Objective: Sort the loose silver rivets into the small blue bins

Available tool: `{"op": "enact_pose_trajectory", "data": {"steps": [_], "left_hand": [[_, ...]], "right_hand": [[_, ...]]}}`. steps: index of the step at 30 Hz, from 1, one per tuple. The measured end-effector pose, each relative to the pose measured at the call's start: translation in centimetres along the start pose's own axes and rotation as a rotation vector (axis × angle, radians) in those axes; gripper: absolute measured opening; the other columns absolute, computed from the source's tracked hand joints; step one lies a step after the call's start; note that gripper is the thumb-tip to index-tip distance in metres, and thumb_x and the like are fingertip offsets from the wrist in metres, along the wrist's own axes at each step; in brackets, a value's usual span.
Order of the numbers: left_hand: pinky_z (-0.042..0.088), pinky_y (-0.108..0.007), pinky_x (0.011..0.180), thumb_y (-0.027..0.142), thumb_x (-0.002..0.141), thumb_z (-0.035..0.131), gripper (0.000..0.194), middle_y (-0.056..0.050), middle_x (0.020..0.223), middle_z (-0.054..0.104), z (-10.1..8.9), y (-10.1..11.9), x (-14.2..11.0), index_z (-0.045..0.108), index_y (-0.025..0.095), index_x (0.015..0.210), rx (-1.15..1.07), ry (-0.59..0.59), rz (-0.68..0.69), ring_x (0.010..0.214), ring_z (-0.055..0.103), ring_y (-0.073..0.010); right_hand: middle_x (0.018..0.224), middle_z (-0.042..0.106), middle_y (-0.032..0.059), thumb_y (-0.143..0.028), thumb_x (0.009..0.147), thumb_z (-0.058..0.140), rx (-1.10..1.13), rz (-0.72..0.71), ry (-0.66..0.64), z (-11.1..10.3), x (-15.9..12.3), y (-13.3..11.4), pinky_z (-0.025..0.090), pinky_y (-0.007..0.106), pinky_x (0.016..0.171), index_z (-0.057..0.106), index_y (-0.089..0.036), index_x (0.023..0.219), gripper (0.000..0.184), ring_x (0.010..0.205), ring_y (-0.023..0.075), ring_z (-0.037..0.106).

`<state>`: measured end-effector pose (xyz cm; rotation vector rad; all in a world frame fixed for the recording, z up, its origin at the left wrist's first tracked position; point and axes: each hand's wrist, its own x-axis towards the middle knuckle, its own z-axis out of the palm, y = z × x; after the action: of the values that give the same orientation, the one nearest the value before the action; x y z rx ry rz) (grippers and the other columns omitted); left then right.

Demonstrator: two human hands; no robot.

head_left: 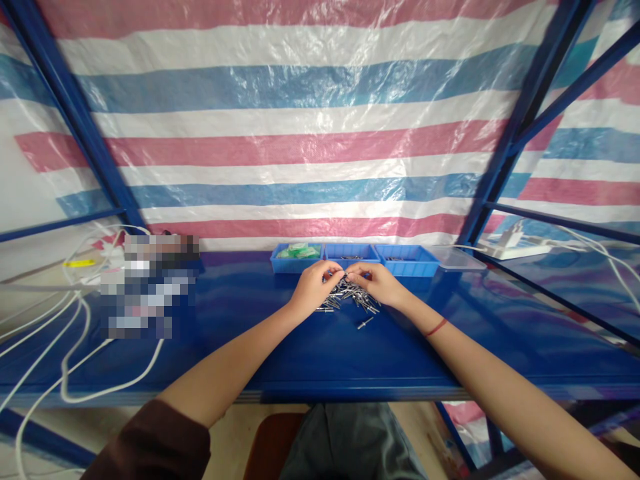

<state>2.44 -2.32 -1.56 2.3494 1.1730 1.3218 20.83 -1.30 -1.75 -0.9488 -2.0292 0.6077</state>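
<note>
My left hand [314, 287] and my right hand [384, 285] meet above a heap of silvery blind rivets [356, 295] on the blue table. Thumb and forefinger of each are pinched together, with the fingertips nearly touching. What lies between them is too small to make out. One loose rivet [365, 323] rests apart, toward the front of the heap. Just behind my hands stand a blue bin with green-and-white packets [299, 251], a middle blue bin [353, 248] holding a few small metal pieces, and a right-hand blue bin [409, 265] with some more.
A clear plastic lid [460, 259] lies right of the bins. At the far right is a white power strip [517, 247] with cables. White cables [85, 320] and blurred-out items crowd the left side. Blue frame posts [505, 143] and a striped sheet [300, 127] enclose the table [225, 360].
</note>
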Motion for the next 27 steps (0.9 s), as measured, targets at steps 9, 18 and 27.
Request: {"op": "enact_pose_trajectory", "data": {"steps": [9, 18, 27], "left_hand": [[0.045, -0.023, 0.070, 0.026, 0.084, 0.051, 0.012, 0.000, 0.081, 0.064, -0.1, 0.1, 0.0, 0.061, 0.019, 0.085, -0.037, 0.031, 0.039, 0.072, 0.057, -0.0116], [0.045, -0.025, 0.072, 0.027, 0.084, 0.052, 0.011, 0.000, 0.081, 0.062, 0.3, -0.9, 0.0, 0.060, 0.019, 0.083, -0.035, -0.050, 0.066, 0.077, 0.058, -0.0137], [0.043, -0.034, 0.084, 0.033, 0.085, 0.052, 0.025, -0.003, 0.094, 0.066, 0.4, -1.7, -0.2, 0.060, 0.021, 0.105, 0.206, -0.134, 0.060, 0.091, 0.057, -0.0198]], "right_hand": [[0.078, 0.065, 0.0053, -0.043, 0.084, 0.049, 0.001, -0.012, 0.004, 0.4, 0.0, 0.1, 0.045, 0.030, 0.069, 0.061, -0.015, 0.087, 0.031, 0.073, 0.0165, 0.059], [0.080, 0.063, 0.0038, -0.032, 0.086, 0.050, -0.239, -0.249, 0.186, -0.3, -0.5, -1.9, 0.043, 0.028, 0.069, 0.061, -0.018, 0.085, 0.018, 0.072, 0.0149, 0.055], [0.070, 0.063, 0.0042, -0.038, 0.086, 0.047, -0.413, -0.066, 0.463, -3.4, 0.1, 0.0, 0.041, 0.029, 0.064, 0.062, -0.018, 0.077, 0.026, 0.065, 0.0167, 0.056]]}}
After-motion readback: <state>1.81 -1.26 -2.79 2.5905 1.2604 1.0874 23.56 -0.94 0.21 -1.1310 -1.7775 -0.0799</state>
